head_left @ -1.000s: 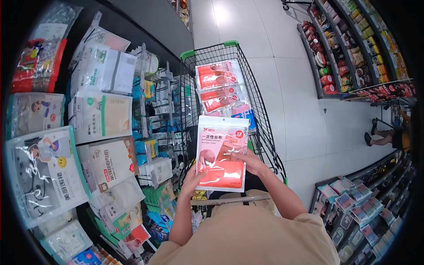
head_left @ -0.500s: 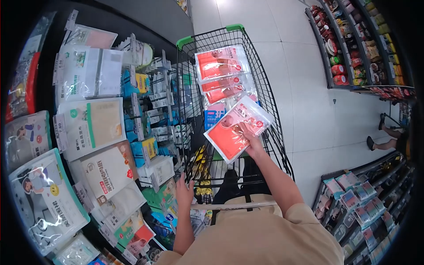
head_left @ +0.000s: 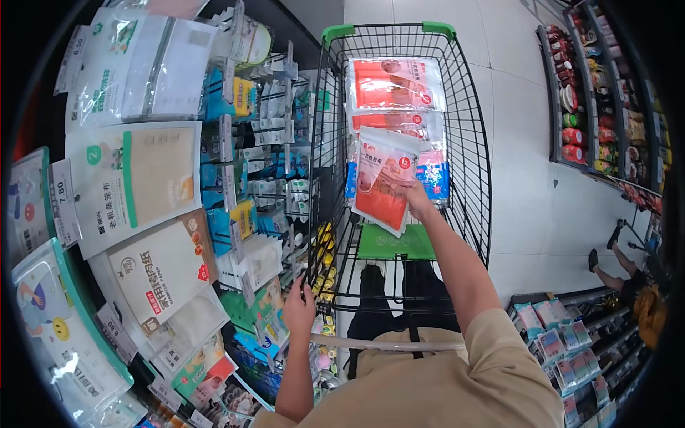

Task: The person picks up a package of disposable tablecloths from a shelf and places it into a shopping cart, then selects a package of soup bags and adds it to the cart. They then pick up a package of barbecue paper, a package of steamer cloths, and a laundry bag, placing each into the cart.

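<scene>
My right hand [head_left: 408,194] grips the lower right side of a clear plastic package with orange-red contents [head_left: 382,182], tilted inside the shopping cart [head_left: 477,143]. Beneath and beyond it, similar orange-red packages [head_left: 385,85] lie in the cart, with blue-and-pink packages [head_left: 433,182] under them. My left hand [head_left: 299,307] is beside the cart's near left corner, its fingers curled near the wire edge; whether they hold anything is too small to tell.
Hanging packs [head_left: 164,171] fill the shelf on the left, close to the cart. Shelves of snacks [head_left: 574,135] stand at the upper right, and a rack of small packs [head_left: 564,335] at the lower right. A person's legs [head_left: 606,267] show at the right.
My right hand has moved the package forward and turned it more upright over the cart. My left hand's fingers have curled in. The cart appears further right in view.
</scene>
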### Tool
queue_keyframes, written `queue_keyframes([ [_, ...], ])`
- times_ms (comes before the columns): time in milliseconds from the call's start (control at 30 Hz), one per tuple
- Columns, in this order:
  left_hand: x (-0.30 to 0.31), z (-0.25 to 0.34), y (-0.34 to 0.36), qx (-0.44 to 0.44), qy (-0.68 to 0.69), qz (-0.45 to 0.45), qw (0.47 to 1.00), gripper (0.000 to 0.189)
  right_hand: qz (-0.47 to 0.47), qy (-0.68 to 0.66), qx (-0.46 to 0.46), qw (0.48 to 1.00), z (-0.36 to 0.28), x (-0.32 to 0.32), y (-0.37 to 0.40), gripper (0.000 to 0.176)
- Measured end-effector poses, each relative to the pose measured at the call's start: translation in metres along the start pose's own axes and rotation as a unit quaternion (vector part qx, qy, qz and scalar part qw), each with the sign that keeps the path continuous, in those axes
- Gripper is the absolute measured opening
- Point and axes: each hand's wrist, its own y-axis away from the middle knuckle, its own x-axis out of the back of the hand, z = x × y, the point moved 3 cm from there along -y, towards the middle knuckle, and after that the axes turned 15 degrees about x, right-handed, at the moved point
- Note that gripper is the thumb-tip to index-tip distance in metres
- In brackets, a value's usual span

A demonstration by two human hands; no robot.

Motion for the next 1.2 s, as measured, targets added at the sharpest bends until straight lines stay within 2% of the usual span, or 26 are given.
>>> queue_keyframes([
  [100,-0.007,-0.007,-0.009,0.008,0.028,-0.028,0.999,0.033,-0.007,0.007,-0.019,1.000,0.033,0.007,-0.012,0.041],
  [233,-0.020,-0.023,-0.022,-0.020,0.058,-0.048,0.997,0.029,-0.010,0.068,-0.064,0.996,0.043,-0.002,-0.009,0.035],
  [300,-0.021,-0.026,-0.025,-0.023,0.061,-0.053,0.996,0.028,-0.023,0.069,-0.051,0.996,0.044,-0.003,-0.007,0.034],
  [500,-0.017,-0.021,-0.029,-0.020,0.042,-0.088,0.995,0.027,0.064,-0.047,-0.003,0.997,0.050,0.009,-0.004,0.034],
  [600,-0.016,-0.019,-0.029,-0.015,0.043,-0.104,0.994,0.026,0.061,-0.083,-0.016,0.995,0.022,0.003,0.005,0.036],
  [667,-0.018,-0.019,-0.029,-0.014,0.045,-0.110,0.993,0.026,0.048,-0.184,-0.080,0.978,0.014,0.006,0.008,0.040],
  [700,-0.019,-0.021,-0.030,-0.022,0.048,-0.100,0.994,0.026,0.049,-0.183,-0.077,0.979,0.006,0.004,0.009,0.040],
  [767,-0.020,-0.022,-0.030,-0.032,0.053,-0.090,0.994,0.026,0.088,-0.270,-0.055,0.957,-0.017,-0.010,0.011,0.040],
  [800,-0.021,-0.023,-0.031,-0.033,0.047,-0.090,0.994,0.026,0.057,-0.306,-0.032,0.950,-0.037,-0.024,0.010,0.039],
  [967,-0.022,-0.025,-0.031,-0.045,0.054,-0.091,0.993,0.028,0.095,-0.340,0.007,0.935,-0.050,-0.034,-0.028,0.039],
  [1033,-0.017,-0.020,-0.028,-0.027,0.032,-0.096,0.994,0.027,0.066,-0.381,0.078,0.919,-0.061,-0.042,-0.050,0.044],
  [1100,-0.019,-0.022,-0.030,-0.029,0.037,-0.092,0.995,0.027,0.072,-0.395,0.078,0.913,-0.065,-0.048,-0.089,0.048],
  [1167,-0.020,-0.022,-0.029,-0.030,0.041,-0.090,0.995,0.027,0.022,-0.392,0.139,0.909,-0.084,-0.064,-0.107,0.051],
  [1200,-0.018,-0.019,-0.028,-0.026,0.038,-0.088,0.995,0.024,0.019,-0.391,0.141,0.909,-0.087,-0.065,-0.118,0.051],
])
